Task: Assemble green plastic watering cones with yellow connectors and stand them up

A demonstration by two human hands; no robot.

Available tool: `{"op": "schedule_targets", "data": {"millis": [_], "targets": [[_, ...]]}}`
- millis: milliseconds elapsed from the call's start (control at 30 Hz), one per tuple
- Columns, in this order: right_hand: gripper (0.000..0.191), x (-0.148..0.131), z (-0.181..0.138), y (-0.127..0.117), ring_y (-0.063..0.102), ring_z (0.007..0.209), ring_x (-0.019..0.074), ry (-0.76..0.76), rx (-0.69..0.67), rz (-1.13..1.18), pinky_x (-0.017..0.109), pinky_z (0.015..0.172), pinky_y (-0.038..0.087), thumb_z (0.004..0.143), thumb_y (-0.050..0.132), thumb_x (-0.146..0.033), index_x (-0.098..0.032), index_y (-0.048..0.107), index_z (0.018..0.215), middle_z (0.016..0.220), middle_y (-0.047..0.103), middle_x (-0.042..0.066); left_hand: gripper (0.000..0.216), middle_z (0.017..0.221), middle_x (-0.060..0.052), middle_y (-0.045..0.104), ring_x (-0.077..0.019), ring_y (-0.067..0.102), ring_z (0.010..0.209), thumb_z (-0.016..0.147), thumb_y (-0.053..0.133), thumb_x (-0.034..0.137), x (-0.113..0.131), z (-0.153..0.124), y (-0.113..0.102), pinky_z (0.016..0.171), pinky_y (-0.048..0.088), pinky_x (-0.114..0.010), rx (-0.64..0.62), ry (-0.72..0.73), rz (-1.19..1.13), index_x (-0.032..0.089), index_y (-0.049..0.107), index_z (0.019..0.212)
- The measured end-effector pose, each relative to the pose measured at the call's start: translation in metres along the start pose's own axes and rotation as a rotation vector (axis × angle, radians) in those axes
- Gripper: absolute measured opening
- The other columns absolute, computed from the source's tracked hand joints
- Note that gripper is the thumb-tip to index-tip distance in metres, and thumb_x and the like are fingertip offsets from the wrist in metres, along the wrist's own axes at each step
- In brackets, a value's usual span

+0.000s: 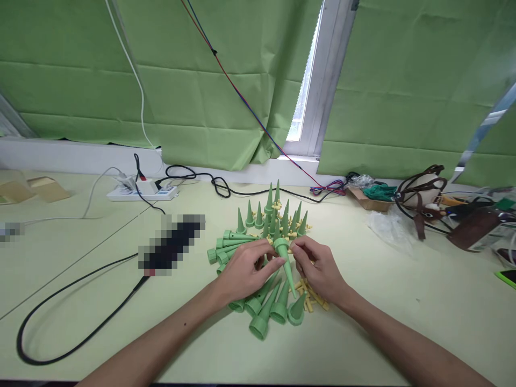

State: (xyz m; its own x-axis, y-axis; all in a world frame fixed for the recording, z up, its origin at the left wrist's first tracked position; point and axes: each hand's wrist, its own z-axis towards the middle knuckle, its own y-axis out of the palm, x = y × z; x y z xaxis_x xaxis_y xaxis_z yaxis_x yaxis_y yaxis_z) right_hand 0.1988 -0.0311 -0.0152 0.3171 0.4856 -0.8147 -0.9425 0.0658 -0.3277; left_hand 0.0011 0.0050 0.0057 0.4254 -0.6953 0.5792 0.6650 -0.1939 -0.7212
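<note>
My left hand [245, 271] is closed around a green plastic cone spike [285, 260], its wide end up and its tip pointing down toward me. My right hand [318, 269] pinches at the cone's wide rim; a small piece may be between its fingertips, but I cannot make it out. Under both hands lies a pile of green cones [266, 309] on their sides. Beyond the hands several green cones stand upright [278, 217]. Small yellow pieces [310, 301] lie scattered beneath my right hand.
A white power strip [141, 191] and black cables [80, 306] lie to the left on the pale green table [403, 301]. A blurred dark object [173, 247] sits left of the cones. Clutter, a bag with brown straps [423, 196] and a box, fills the right back.
</note>
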Motion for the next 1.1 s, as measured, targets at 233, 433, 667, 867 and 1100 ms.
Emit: {"op": "schedule_targets", "data": {"millis": [233, 433, 667, 867, 1100], "targets": [[0.024, 0.0, 0.0, 0.0, 0.042, 0.046, 0.01, 0.023, 0.002, 0.036, 0.024, 0.049, 0.035, 0.101, 0.048, -0.034, -0.019, 0.055, 0.082, 0.054, 0.045, -0.006, 0.029, 0.077, 0.0, 0.054, -0.0135, 0.05, 0.067, 0.096, 0.055, 0.042, 0.0, 0.0, 0.0, 0.062, 0.037, -0.025, 0.023, 0.028, 0.019, 0.017, 0.059, 0.082], [0.028, 0.0, 0.001, 0.001, 0.041, 0.046, 0.0099, 0.036, 0.003, 0.084, 0.024, 0.048, 0.034, 0.101, 0.047, -0.036, -0.02, 0.05, 0.078, 0.053, 0.042, -0.007, 0.025, 0.078, 0.001, 0.05, -0.0116, 0.044, 0.064, 0.092, 0.063, 0.039, -0.002, -0.002, 0.002, 0.059, 0.036, -0.024, 0.089, 0.124, 0.034, 0.016, 0.054, 0.085], [0.032, -0.001, 0.0, 0.001, 0.039, 0.046, 0.0098, 0.04, -0.004, 0.095, 0.025, 0.048, 0.032, 0.102, 0.045, -0.037, -0.021, 0.046, 0.075, 0.053, 0.04, -0.007, 0.024, 0.082, 0.0, 0.049, -0.01, 0.039, 0.062, 0.092, 0.064, 0.034, -0.005, -0.003, 0.004, 0.056, 0.035, -0.023, 0.133, 0.235, 0.057, 0.017, 0.05, 0.085], [0.032, -0.003, -0.001, 0.0, 0.037, 0.045, 0.0097, 0.044, -0.027, 0.103, 0.025, 0.048, 0.031, 0.103, 0.044, -0.037, -0.02, 0.047, 0.075, 0.051, 0.039, -0.007, 0.015, 0.088, -0.002, 0.052, -0.0094, 0.04, 0.061, 0.094, 0.062, 0.029, -0.007, -0.003, 0.005, 0.057, 0.036, -0.023, 0.15, 0.296, 0.098, 0.017, 0.052, 0.095], [0.033, -0.003, 0.0, 0.0, 0.036, 0.044, 0.0093, 0.058, -0.058, 0.084, 0.025, 0.047, 0.029, 0.102, 0.044, -0.038, -0.02, 0.049, 0.075, 0.049, 0.041, -0.007, 0.01, 0.095, -0.005, 0.057, -0.0097, 0.046, 0.063, 0.095, 0.058, 0.021, -0.01, -0.003, 0.005, 0.057, 0.04, -0.023, 0.162, 0.349, 0.13, 0.016, 0.057, 0.104]]}}
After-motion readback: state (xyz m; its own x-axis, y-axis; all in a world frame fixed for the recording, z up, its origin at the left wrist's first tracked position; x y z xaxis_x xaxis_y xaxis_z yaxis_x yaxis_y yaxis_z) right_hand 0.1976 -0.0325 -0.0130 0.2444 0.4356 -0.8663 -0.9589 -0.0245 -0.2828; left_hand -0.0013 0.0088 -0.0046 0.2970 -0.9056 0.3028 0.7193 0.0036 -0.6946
